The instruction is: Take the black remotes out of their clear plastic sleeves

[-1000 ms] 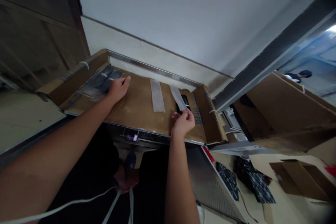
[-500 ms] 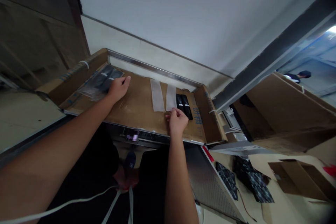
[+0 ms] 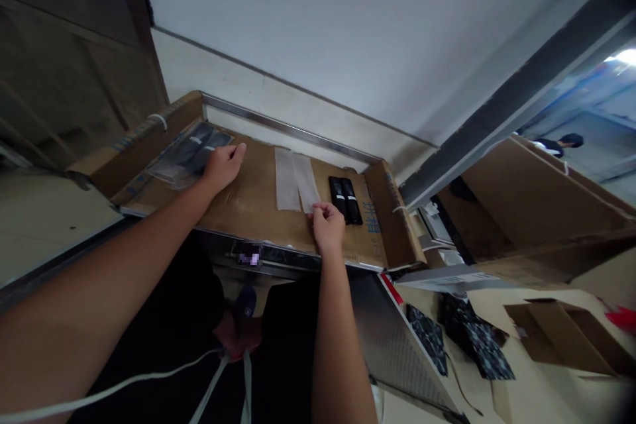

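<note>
My left hand (image 3: 223, 167) lies flat on a brown cardboard sheet (image 3: 258, 212), its fingertips touching the edge of a transparent plastic bag (image 3: 191, 156) with dark flat items inside. My right hand (image 3: 326, 226) pinches the lower end of a translucent white strip (image 3: 307, 182). That strip overlaps the side of a second, similar strip (image 3: 285, 179) lying flat on the cardboard. To the right of the strips, two black oblong objects (image 3: 344, 200) with white marks lie side by side, apart from my right hand.
Raised cardboard flaps (image 3: 392, 218) with blue print border the sheet, and a metal strip (image 3: 291, 132) runs along its far edge. A white wall rises behind. A perforated metal panel (image 3: 397, 351), black patterned sheets (image 3: 472, 341) and cardboard lie lower right; a person (image 3: 559, 144) stands far off.
My right hand has moved left and toward me, carrying the white strip off the black objects and onto the first strip's side. Both black objects now show fully. My left hand has stayed put.
</note>
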Action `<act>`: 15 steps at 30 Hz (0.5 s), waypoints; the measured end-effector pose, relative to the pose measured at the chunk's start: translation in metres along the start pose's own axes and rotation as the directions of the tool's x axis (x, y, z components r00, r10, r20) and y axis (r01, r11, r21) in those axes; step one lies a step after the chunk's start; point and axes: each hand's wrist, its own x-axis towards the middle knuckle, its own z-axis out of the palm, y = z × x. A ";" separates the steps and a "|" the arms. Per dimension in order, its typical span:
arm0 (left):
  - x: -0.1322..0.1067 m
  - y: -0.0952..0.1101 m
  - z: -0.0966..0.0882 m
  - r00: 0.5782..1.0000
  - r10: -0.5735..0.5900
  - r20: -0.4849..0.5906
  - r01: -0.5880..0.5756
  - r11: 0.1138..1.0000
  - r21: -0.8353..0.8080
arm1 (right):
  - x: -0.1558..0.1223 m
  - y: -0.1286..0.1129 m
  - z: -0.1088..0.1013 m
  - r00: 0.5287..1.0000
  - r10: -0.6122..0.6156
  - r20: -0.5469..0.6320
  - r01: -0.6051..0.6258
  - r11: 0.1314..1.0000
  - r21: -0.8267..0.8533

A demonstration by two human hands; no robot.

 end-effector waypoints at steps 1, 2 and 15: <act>0.000 0.001 0.000 1.000 -0.005 0.000 0.005 1.000 0.012 | -0.001 -0.001 0.000 1.000 -0.010 0.001 0.010 1.000 -0.008; -0.001 0.002 -0.001 1.000 -0.010 0.000 0.010 1.000 0.025 | -0.001 -0.002 0.000 1.000 -0.019 0.004 0.019 1.000 -0.012; -0.018 0.017 -0.007 0.991 0.127 0.032 -0.130 0.945 0.300 | -0.006 -0.010 -0.003 0.996 -0.012 -0.092 0.026 0.987 0.157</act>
